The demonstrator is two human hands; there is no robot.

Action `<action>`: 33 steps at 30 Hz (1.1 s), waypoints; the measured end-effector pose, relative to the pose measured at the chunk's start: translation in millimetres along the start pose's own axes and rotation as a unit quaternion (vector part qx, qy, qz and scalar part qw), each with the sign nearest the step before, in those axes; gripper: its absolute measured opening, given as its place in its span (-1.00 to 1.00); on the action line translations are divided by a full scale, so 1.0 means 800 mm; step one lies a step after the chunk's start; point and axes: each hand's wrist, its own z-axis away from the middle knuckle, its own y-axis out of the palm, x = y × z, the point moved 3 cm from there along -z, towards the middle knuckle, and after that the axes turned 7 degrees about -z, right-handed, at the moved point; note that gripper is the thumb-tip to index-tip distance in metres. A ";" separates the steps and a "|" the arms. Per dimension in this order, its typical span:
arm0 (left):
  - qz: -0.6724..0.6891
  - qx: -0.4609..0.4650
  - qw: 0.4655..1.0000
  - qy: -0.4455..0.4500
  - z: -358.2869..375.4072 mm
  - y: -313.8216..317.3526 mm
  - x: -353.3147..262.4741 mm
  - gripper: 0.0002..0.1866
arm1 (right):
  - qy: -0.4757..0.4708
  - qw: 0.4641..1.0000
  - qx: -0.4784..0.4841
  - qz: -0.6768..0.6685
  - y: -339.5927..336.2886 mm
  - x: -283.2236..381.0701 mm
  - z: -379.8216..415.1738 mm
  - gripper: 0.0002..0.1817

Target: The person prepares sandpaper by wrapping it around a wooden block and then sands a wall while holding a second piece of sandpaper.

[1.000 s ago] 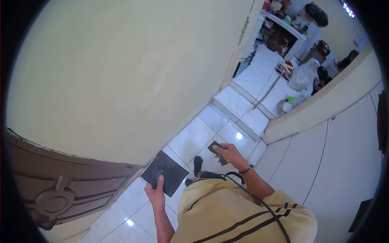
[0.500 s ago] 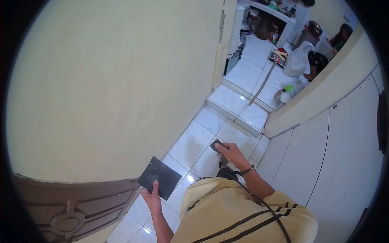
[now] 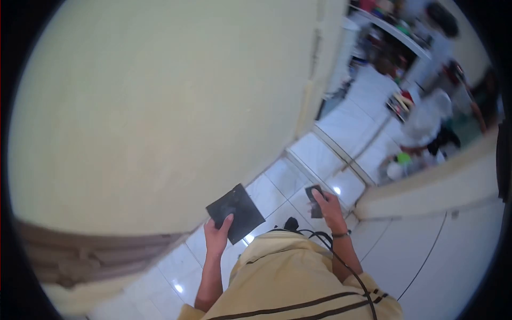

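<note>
A dark grey square sheet (image 3: 244,212), which looks like sandpaper, is pinched at its lower left edge by my left hand (image 3: 216,238). The thumb lies on top of the sheet, and the fingers are mostly hidden under it. Out to the right, my right hand (image 3: 332,209) grips a smaller dark piece (image 3: 316,212), narrow and flat, with the thumb pressed on its upper part. Both pieces are held in front of my body, above the white tiled floor (image 3: 272,192).
A cream wall (image 3: 160,117) rises on my left, with a brown panelled door (image 3: 96,258) below it. Ahead, a tiled step (image 3: 314,152) leads to a room with a long stick (image 3: 368,144), plastic bags (image 3: 426,114) and a crouching person (image 3: 488,96). White panels (image 3: 405,250) stand on the right.
The view has swung left and closer to the step. Both hands still hold their dark pieces; the left one, with the sheet, appears higher and further right.
</note>
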 end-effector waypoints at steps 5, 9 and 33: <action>0.057 -0.077 0.994 -0.042 0.008 0.008 0.024 -0.75 | 0.045 0.996 0.046 0.054 -0.016 0.003 -0.042 -0.59; 0.067 -0.132 0.986 -0.074 0.026 0.002 0.040 -0.76 | 0.055 0.992 0.083 0.082 0.002 0.009 -0.082 -0.60; -0.162 -0.080 0.984 -0.005 -0.033 -0.046 0.104 -0.79 | -0.013 0.931 0.135 0.340 0.110 0.078 -0.135 -0.47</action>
